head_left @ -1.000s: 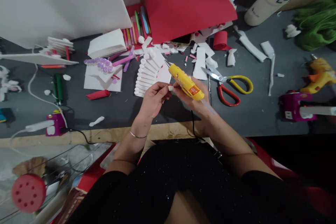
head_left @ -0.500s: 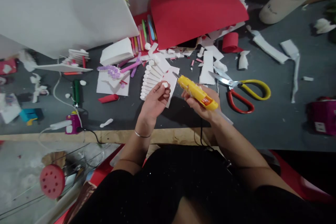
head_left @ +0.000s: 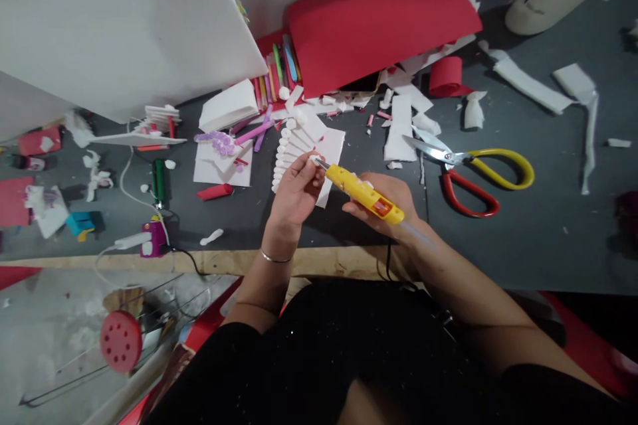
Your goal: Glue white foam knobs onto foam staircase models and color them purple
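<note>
Fingertips of the left hand (head_left: 294,189) pinch a small white roll (head_left: 315,158) nearly closed, presumably steadying it for the yellow glue gun (head_left: 366,194), whose nozzle meets it (contact looks likely); the right hand (head_left: 391,202) wraps the gun's body.

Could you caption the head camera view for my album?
Right hand aims a yellow glue gun at a small white piece in the left hand.

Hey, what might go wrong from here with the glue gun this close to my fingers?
If it's hot, the yellow glue gun might burn your left hand, since its tip is right by the small white piece pinched there. The scissors lie open beside your right hand, so a careless sweep could nick you.
</note>
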Tool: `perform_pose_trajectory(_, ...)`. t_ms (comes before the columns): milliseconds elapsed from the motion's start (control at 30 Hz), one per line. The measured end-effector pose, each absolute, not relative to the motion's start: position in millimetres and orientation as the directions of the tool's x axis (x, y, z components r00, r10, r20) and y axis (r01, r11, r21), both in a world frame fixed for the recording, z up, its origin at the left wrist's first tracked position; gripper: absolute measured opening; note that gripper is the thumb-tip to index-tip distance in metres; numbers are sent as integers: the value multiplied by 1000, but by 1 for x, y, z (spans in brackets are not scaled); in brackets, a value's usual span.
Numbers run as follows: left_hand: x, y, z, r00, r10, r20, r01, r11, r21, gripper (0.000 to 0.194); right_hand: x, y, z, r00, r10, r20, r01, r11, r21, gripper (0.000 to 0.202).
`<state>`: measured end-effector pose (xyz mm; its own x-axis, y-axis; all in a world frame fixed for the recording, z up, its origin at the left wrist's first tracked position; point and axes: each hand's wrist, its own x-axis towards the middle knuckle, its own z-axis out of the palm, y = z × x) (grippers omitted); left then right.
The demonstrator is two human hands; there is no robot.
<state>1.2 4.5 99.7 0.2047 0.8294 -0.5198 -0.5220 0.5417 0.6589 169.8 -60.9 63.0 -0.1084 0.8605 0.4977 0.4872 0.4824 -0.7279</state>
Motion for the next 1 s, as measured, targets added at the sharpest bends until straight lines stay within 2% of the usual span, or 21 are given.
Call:
perform_pose_trajectory(167,-2,6,96,204,840,-503,-461,536,707,13,169,-62,61,-79,897,435,493,414,-765,51)
perform_pose_trajectory(367,-8,7,91,218,870,-442,-416,493,764,12,169,-64,60,-48,955,293,499,277,-821,56)
perform_pose_trajectory(533,-7,6,91,206,869,-449,-420,493,762,13,170,-65,58,-21,954,300,534,265,-803,57)
perform_pose_trajectory(767,-7,7,92,212,870,-446,-440,492,751,13,170,-64,59,-24,926,377,526,332,-783,52)
perform_pose_trajectory(1000,-8,8,90,174,875,-451,-409,481,776,13,172,-64,66,-50,927,372,532,340,-775,52)
